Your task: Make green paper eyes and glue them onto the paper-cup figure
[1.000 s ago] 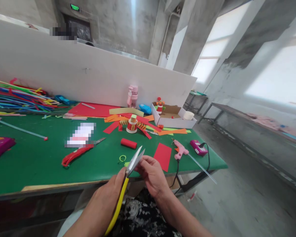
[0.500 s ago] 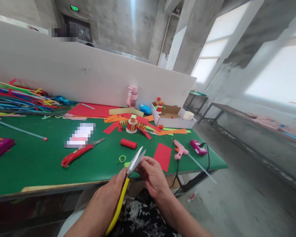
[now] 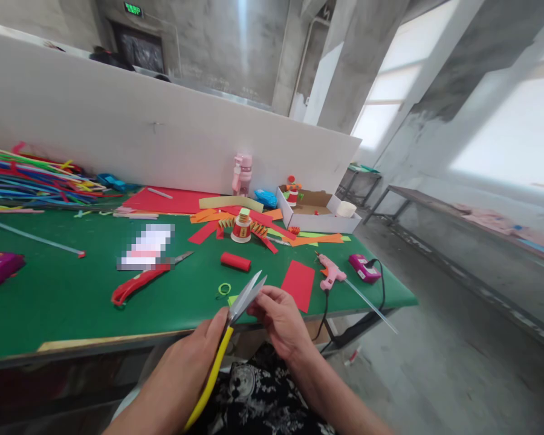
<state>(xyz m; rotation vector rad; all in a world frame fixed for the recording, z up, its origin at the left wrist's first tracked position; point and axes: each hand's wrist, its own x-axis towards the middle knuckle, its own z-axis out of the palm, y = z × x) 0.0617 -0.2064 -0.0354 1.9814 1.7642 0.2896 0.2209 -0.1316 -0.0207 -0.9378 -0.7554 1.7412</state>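
Left hand is gripping yellow-handled scissors near the pivot, parted blades pointing away at the table's near edge, right hand leaning inward beside them, fingers pinching together, unclear whether holding anything.

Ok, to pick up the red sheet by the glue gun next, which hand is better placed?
The right hand, probably: it is nearer the red sheet, while the left hand, farther off, grips the yellow-handled scissors. Whether the right hand pinches something small is unclear.
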